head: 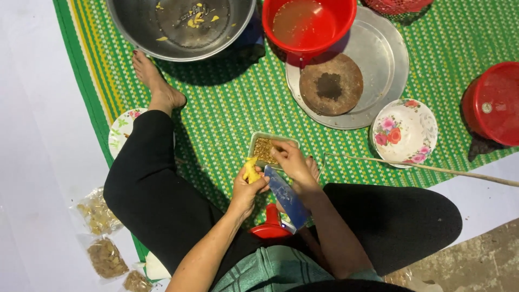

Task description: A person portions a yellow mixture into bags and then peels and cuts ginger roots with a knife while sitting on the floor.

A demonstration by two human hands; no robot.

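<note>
I sit cross-legged on a green woven mat (227, 108). My left hand (246, 186) grips a small yellow piece of food (251, 170), held upright. My right hand (289, 162) holds a broad blue-grey knife (286, 197), its blade slanting down toward my lap, while its fingertips reach into a small rectangular tray (257, 141) of brown bits just ahead. The two hands almost touch above my legs. A red object (270, 227) sits on my lap under the knife.
A large metal basin (130, 32) with yellow scraps stands at the top. A red bowl (335, 21) and round wooden board (331, 84) rest on a metal tray (384, 59). Floral bowl (404, 131), red lidded bucket (494, 103), thin stick (421, 167) right; packets (100, 238) left.
</note>
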